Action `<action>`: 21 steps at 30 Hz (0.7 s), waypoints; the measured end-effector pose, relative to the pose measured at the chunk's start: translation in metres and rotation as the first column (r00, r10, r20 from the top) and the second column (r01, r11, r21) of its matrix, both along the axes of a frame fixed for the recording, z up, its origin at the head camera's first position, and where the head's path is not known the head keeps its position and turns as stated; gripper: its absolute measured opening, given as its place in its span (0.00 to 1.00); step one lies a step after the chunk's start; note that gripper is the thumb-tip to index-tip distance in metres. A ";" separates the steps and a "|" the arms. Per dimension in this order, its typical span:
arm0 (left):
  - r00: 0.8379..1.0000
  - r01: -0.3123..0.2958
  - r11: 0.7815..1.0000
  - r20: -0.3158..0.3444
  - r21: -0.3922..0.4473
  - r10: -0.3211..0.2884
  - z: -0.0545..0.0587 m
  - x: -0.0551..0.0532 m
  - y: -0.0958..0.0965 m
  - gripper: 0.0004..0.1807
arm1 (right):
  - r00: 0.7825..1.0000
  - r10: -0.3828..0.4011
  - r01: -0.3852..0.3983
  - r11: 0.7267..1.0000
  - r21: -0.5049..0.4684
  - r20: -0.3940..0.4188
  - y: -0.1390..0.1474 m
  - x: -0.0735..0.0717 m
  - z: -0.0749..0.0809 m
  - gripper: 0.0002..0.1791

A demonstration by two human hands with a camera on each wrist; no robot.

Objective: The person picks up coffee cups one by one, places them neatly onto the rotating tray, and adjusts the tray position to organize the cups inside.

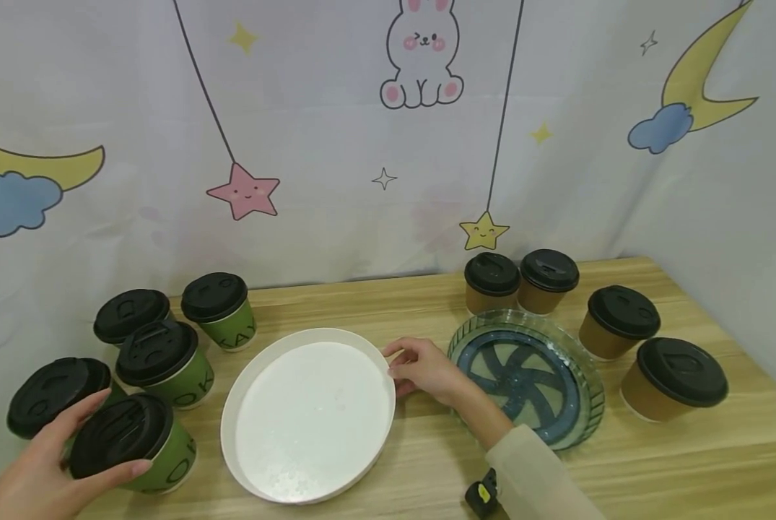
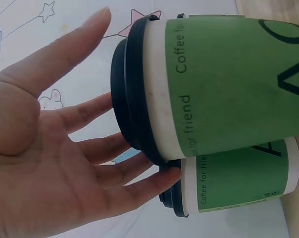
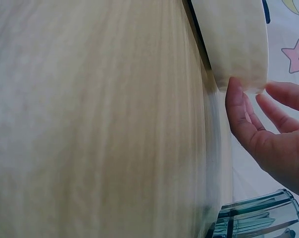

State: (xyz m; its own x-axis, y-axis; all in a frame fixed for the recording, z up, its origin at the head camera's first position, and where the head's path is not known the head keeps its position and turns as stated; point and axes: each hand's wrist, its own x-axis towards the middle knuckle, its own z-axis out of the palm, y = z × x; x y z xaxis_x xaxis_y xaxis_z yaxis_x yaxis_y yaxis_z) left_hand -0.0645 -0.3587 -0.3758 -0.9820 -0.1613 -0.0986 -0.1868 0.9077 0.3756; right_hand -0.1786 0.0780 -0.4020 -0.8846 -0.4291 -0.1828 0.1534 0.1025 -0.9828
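Left hand (image 1: 43, 466), lower left of frame: thumb and fingers spread about green paper cup with black lid (image 1: 178, 456), grip not closed. Right hand (image 1: 429, 372), mid-frame: bent fingers pinch right rim of round white tray (image 1: 310, 426), flat on wooden table (image 1: 426, 462). Likely step: taking cup, steadying tray. Next move calls for closing left fingers round cup, tray held still.
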 end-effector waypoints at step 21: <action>0.995 0.058 0.993 0.075 0.106 -0.066 0.008 0.002 0.002 0.66 | 1.000 -0.005 0.005 1.000 0.027 -0.005 0.000 -0.001 0.000 0.15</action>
